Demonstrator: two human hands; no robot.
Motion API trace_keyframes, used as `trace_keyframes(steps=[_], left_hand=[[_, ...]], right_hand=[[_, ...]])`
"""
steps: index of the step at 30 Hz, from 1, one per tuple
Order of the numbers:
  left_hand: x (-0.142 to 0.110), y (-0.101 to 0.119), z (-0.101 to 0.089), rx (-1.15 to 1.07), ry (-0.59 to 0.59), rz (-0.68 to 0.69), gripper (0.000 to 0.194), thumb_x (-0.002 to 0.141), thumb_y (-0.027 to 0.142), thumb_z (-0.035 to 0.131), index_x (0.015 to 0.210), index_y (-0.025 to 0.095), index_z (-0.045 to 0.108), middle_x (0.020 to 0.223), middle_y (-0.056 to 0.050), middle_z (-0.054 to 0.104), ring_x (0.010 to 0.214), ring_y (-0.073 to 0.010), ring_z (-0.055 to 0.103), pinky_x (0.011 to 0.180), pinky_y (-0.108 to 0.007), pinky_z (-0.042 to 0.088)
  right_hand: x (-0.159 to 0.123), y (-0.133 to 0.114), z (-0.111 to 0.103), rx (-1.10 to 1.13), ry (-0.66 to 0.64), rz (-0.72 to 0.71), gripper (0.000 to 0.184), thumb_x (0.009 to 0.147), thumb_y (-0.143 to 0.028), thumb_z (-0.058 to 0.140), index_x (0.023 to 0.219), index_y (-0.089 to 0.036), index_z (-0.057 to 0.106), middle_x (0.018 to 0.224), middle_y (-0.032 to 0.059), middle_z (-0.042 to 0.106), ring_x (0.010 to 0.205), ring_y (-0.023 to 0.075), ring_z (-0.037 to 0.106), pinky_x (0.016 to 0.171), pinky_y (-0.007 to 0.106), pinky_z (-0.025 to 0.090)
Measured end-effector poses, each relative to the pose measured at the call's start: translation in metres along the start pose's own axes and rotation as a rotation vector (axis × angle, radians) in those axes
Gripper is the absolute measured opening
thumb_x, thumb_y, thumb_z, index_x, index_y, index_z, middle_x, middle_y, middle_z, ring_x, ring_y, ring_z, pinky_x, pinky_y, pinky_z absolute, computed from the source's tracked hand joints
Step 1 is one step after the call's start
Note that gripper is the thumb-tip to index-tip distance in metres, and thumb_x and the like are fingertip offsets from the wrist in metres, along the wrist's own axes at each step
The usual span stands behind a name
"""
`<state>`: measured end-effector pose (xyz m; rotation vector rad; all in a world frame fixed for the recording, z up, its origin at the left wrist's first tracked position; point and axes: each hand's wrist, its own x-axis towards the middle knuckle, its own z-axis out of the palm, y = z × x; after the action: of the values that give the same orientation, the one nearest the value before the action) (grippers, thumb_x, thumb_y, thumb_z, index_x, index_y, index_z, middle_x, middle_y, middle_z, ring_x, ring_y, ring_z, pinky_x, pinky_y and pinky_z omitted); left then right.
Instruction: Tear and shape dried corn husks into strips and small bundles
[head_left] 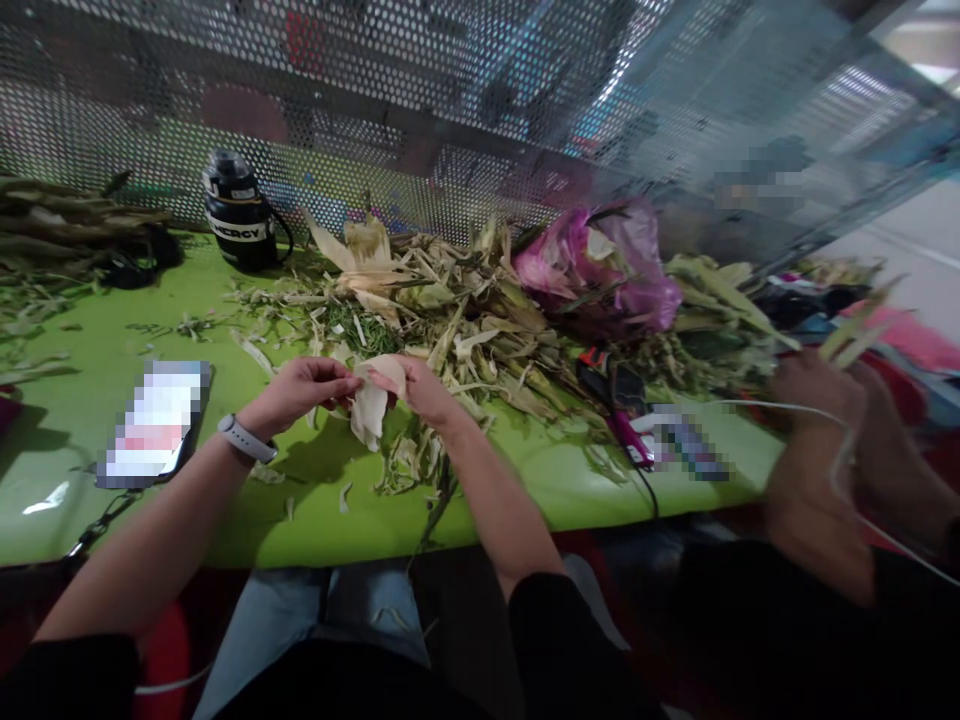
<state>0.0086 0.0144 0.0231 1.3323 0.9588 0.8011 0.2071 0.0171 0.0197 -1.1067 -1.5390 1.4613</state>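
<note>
Between my two hands is a pale corn husk [369, 412], its loose end hanging down over the green table [292, 530]. My left hand [315, 387], with a light watch on the wrist, pinches the husk's left side, fingers closed. On the other side my right hand [416, 388] is closed on the same husk, with part of it folded over the fingers. Right behind them lies a heap of dry corn husks [442, 290] and green scraps. Small husk shreds [409, 455] are scattered beside and below my right hand.
A phone [154, 425] on a chain lies at the left, and a black jug [240, 215] stands behind it. A pink plastic bag [600, 265] rests on the heap. At the right, a co-worker's hands [821, 395] hold husks near a cable. A perforated metal panel [420, 110] closes the back.
</note>
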Motion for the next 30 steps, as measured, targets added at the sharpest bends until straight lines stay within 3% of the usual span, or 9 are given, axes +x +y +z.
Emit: trace_keyframes(steps=[6,18,24,30], left_hand=[[0.001,-0.001,-0.002,0.028,-0.007,-0.009,0.029,0.066,0.041,0.08,0.073,0.014,0.071,0.067,-0.006,0.069,0.058,-0.0121,0.06,0.053,-0.022,0.046],[0.001,-0.004,0.0,0.143,0.047,-0.012,0.021,0.069,0.033,0.072,0.072,0.013,0.065,0.066,-0.004,0.07,0.063,-0.0153,0.066,0.063,-0.027,0.053],[-0.005,-0.002,0.007,0.65,0.227,0.13,0.016,0.074,0.028,0.062,0.069,0.014,0.066,0.058,-0.002,0.065,0.054,-0.0127,0.055,0.053,-0.023,0.039],[-0.005,-0.007,0.011,0.973,0.331,0.155,0.018,0.076,0.024,0.055,0.07,0.014,0.068,0.061,-0.006,0.066,0.055,-0.0153,0.053,0.054,-0.026,0.034]], right_hand=[[0.002,0.005,-0.002,0.026,-0.068,-0.001,0.032,0.065,-0.044,0.074,0.076,-0.02,0.056,0.065,-0.0036,0.058,0.053,0.0102,0.048,0.05,0.023,0.039],[0.002,0.014,0.001,-0.202,0.01,-0.187,0.023,0.079,-0.04,0.061,0.08,-0.018,0.057,0.072,-0.0013,0.059,0.063,0.0114,0.051,0.061,0.024,0.041],[0.0,0.017,0.011,-0.596,0.111,-0.344,0.014,0.087,-0.031,0.051,0.085,-0.019,0.059,0.081,0.0032,0.064,0.075,0.0162,0.057,0.071,0.028,0.042],[-0.001,0.021,0.021,-0.625,0.149,-0.394,0.012,0.087,-0.028,0.05,0.086,-0.019,0.058,0.082,0.0042,0.064,0.076,0.0174,0.057,0.073,0.029,0.043]])
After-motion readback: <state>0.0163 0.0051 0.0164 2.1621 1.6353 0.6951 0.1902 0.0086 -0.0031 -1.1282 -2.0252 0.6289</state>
